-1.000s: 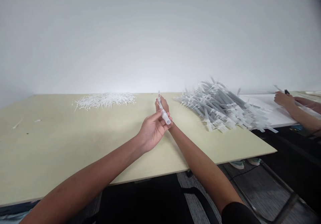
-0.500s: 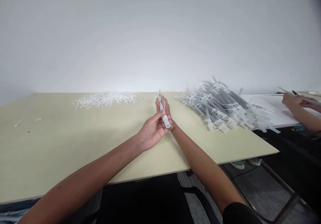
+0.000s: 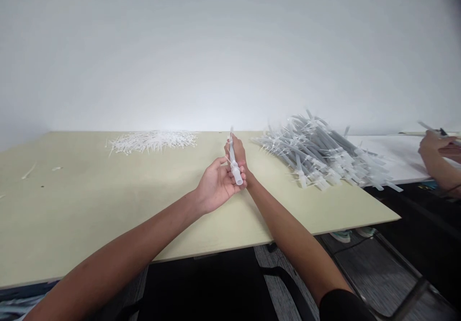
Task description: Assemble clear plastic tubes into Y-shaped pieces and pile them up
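Observation:
A thin grey tube (image 3: 232, 155) points away from me above the table, with a wider translucent sleeve (image 3: 236, 174) on its near end. A thin white strip sticks out beside the sleeve, apparently a cable tie. Palm up, my left hand (image 3: 216, 186) cradles the near end on curled fingers, its thumb lifted off the tube. Farther out, my right hand (image 3: 237, 149) is closed around the tube's far part; its fingers are partly hidden behind the tube.
A pile of white cable ties (image 3: 153, 141) lies at the back left. To the right is a large heap of similar grey tubes (image 3: 317, 150). A co-worker's hands (image 3: 434, 141) hold a tube and a dark tool at the far right. Small scraps (image 3: 29, 170) lie on the left.
My left thumb has lifted off the tube, and the left hand has shifted slightly left. The tube stays in my hands. The co-worker's hands have moved right.

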Action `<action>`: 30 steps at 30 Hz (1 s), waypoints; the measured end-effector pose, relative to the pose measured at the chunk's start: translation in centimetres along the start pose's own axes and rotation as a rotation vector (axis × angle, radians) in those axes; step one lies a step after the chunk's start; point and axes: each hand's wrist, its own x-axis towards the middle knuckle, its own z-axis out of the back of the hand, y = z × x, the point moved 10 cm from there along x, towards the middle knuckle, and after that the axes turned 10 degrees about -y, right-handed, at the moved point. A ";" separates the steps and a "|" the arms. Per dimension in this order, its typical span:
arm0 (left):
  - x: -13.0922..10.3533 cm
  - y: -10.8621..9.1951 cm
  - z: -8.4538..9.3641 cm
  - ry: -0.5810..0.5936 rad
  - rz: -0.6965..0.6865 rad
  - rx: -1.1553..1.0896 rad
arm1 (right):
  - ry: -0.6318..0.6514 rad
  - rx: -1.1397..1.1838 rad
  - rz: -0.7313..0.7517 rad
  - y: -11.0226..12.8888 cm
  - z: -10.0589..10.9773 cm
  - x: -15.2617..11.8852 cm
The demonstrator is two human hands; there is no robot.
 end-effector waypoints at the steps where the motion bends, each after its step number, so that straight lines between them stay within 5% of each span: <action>1: -0.1 0.1 0.3 0.008 0.033 0.020 | -0.057 -0.051 0.040 0.3 0.7 0.2; 3: -0.3 0.3 1.2 0.012 0.091 0.071 | -0.118 -0.116 0.111 0.8 1.6 0.4; 10: 0.2 -0.4 3.7 0.036 0.113 0.078 | -0.036 -0.106 0.217 2.0 1.8 0.5; 13: 0.8 -1.6 4.2 0.038 0.019 0.060 | -0.122 0.007 0.102 1.9 2.5 0.2; 16: 1.3 -3.1 4.7 0.017 -0.084 0.043 | -0.199 0.234 -0.200 0.2 2.7 -0.5; 19: 1.5 -4.0 5.1 0.020 -0.135 0.053 | 0.134 0.581 -0.504 0.0 -1.5 -2.2; 21: 1.5 -4.3 5.4 0.031 -0.137 0.102 | 0.478 0.774 -0.568 2.0 -4.2 -3.9; 23: 1.6 -4.5 5.8 0.042 -0.129 0.182 | 0.638 0.864 -0.559 3.2 -5.0 -4.8; 27: 2.2 -6.0 8.6 -0.097 -0.179 0.441 | 0.518 0.868 -0.506 2.1 -4.0 -3.7; 30: 2.4 -8.7 11.0 -0.267 -0.341 0.636 | 0.417 0.838 -0.466 1.0 -3.4 -2.8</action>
